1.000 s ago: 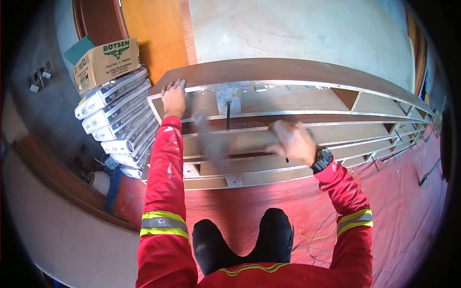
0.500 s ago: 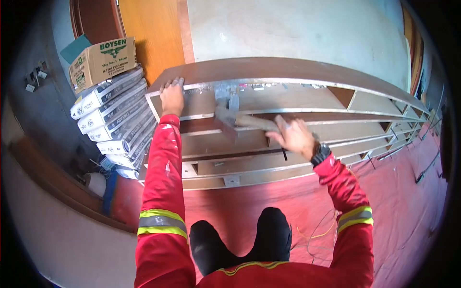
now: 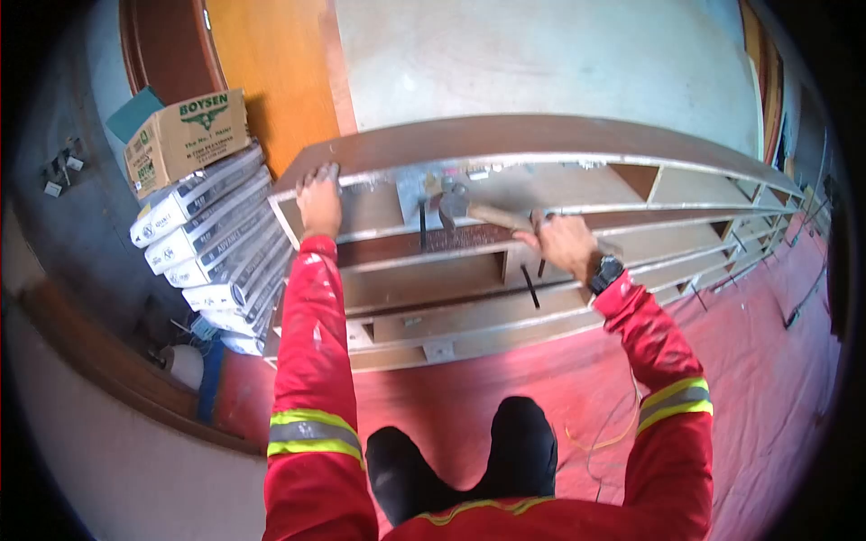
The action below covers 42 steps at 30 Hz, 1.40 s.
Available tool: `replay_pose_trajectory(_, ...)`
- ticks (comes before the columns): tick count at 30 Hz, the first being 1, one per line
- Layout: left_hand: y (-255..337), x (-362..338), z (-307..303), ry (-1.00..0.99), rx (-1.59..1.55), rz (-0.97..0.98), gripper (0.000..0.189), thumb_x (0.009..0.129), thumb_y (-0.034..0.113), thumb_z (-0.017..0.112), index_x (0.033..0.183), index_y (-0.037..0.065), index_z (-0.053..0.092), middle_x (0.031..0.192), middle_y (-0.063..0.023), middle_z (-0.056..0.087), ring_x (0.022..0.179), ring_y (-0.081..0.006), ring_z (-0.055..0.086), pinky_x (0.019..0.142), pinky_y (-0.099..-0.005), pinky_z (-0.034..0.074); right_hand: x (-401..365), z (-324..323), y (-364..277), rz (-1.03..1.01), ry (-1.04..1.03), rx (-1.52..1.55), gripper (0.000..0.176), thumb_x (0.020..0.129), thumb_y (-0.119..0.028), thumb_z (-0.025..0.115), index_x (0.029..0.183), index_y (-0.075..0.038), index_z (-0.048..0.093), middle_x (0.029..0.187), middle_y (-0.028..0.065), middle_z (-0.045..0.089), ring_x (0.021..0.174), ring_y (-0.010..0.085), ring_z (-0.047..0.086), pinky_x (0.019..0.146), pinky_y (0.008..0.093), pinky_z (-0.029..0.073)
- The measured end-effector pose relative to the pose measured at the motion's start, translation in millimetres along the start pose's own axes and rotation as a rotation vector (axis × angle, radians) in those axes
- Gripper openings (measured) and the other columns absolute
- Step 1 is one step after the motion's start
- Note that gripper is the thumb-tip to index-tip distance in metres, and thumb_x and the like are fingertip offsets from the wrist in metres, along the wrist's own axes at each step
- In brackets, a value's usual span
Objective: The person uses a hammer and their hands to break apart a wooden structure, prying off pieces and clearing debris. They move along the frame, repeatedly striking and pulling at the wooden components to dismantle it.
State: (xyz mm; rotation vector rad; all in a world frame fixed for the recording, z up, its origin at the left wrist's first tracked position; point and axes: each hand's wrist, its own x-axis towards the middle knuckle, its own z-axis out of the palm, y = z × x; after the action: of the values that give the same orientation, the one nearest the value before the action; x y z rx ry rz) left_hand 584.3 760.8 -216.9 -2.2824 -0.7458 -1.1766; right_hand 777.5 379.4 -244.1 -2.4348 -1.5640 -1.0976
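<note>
Currently, in the head view, the right hand (image 3: 566, 243) has its fingers wrapped round a hammer (image 3: 492, 215), its head leftward before the upper part of the shelf unit (image 3: 505, 135), whose top left edge the left hand (image 3: 319, 206) grips, fingers curled over.

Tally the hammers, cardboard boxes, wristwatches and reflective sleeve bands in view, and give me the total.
Hammer: 1, held in the right hand
Cardboard box: 1
Wristwatch: 1
Reflective sleeve bands: 2, the left band and the right band
Total: 5
</note>
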Motion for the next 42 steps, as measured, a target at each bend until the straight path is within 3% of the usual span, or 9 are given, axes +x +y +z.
replay_pose_trajectory(5, -2.5, 1.0, 2.9, 0.011, -0.038, 0.023, 0.04, 0.081, 0.002, 0.053, 0.119, 0.013, 0.061, 0.125, -0.0071, 0.061, 0.118, -0.0262, 0.055, 0.104, -0.0426, 0.037, -29.2, -20.8, -23.5, -0.11, 0.037, 0.226, 0.053, 0.085, -0.053, 0.059, 0.094, -0.001, 0.055, 0.067, 0.0175, 0.059, 0.057, 0.0353, 0.061, 0.049, 0.0439, 0.048)
replay_pose_trajectory(8, -1.6, -0.3, 2.4, 0.016, -0.066, 0.02, 0.046, 0.077, -0.003, 0.053, 0.12, 0.013, 0.061, 0.125, -0.0076, 0.061, 0.118, -0.0269, 0.055, 0.104, -0.0435, 0.039, -22.6, -56.6, -46.9, -0.543, 0.385, 0.533, 0.054, 0.073, -0.056, 0.07, 0.086, -0.006, 0.056, 0.072, 0.011, 0.056, 0.061, 0.0271, 0.06, 0.05, 0.0369, 0.049)
replay_pose_trajectory(12, 1.9, -0.9, -3.1, -0.005, -0.072, 0.018, 0.046, 0.077, -0.003, 0.052, 0.12, 0.012, 0.061, 0.125, -0.0083, 0.061, 0.118, -0.0272, 0.055, 0.103, -0.0438, 0.039, -1.6, -67.5, -52.9, -0.78, 0.512, 0.614, 0.055, 0.078, -0.057, 0.066, 0.089, -0.004, 0.057, 0.071, 0.0132, 0.06, 0.063, 0.031, 0.063, 0.054, 0.0373, 0.051)
replay_pose_trajectory(15, -5.3, -1.1, -1.1, -0.006, -0.075, 0.046, 0.046, 0.077, -0.003, 0.052, 0.12, 0.012, 0.061, 0.124, -0.0086, 0.061, 0.118, -0.0276, 0.055, 0.103, -0.0434, 0.04, 14.5, -17.3, -20.5, -0.021, -0.2, 0.238, 0.056, 0.086, -0.057, 0.056, 0.092, -0.001, 0.058, 0.067, 0.0186, 0.063, 0.061, 0.0361, 0.064, 0.054, 0.0399, 0.053)
replay_pose_trajectory(22, -11.8, 4.0, 3.5, -0.064, -0.069, 0.06, 0.043, 0.077, 0.005, 0.061, 0.12, 0.012, 0.06, 0.127, -0.0072, 0.06, 0.119, -0.0262, 0.054, 0.106, -0.0429, 0.036, -30.6, -56.6, -59.0, 0.02, -0.007, 0.411, 0.048, 0.091, -0.049, 0.055, 0.092, -0.001, 0.057, 0.059, 0.0214, 0.06, 0.058, 0.041, 0.063, 0.052, 0.0493, 0.05)
replay_pose_trajectory(29, -4.7, 2.3, -0.7, -0.001, -0.084, 0.067, 0.044, 0.078, -0.002, 0.053, 0.119, 0.012, 0.06, 0.122, -0.0099, 0.062, 0.114, -0.0287, 0.057, 0.101, -0.0427, 0.041, -78.4, -55.7, -80.6, 0.397, -0.016, 0.82, 0.048, 0.093, -0.047, 0.054, 0.09, 0.002, 0.056, 0.06, 0.0234, 0.059, 0.063, 0.0441, 0.061, 0.052, 0.0508, 0.046)
replay_pose_trajectory(33, -5.5, 2.6, 0.3, -0.019, -0.091, 0.044, 0.044, 0.078, -0.001, 0.052, 0.119, 0.012, 0.06, 0.122, -0.0103, 0.062, 0.114, -0.029, 0.057, 0.101, -0.043, 0.041, -104.2, -22.6, -99.5, 0.66, -0.063, 1.319, 0.055, 0.095, -0.052, 0.048, 0.083, 0.002, 0.053, 0.052, 0.0116, 0.054, 0.047, 0.0248, 0.056, 0.047, 0.0383, 0.043)
replay_pose_trajectory(34, -5.5, 1.2, 0.4, -0.018, -0.089, 0.044, 0.044, 0.078, -0.002, 0.053, 0.119, 0.012, 0.06, 0.122, -0.0103, 0.062, 0.115, -0.0289, 0.057, 0.101, -0.0432, 0.04, -108.4, -24.0, -104.7, 0.707, -0.102, 1.461, 0.055, 0.096, -0.055, 0.044, 0.082, -0.001, 0.051, 0.053, 0.003, 0.047, 0.045, 0.0123, 0.047, 0.043, 0.0298, 0.039)
replay_pose_trajectory(42, -4.8, 1.2, 2.2, -0.037, -0.059, 0.044, 0.047, 0.076, 0.001, 0.057, 0.121, 0.012, 0.058, 0.126, -0.01, 0.059, 0.118, -0.0289, 0.054, 0.104, -0.0445, 0.038, -111.0, -20.1, -141.8, 0.867, 0.016, 1.93, 0.049, 0.097, -0.055, 0.04, 0.089, -0.007, 0.048, 0.06, -0.0013, 0.042, 0.044, 0.0067, 0.04, 0.038, 0.0239, 0.035)
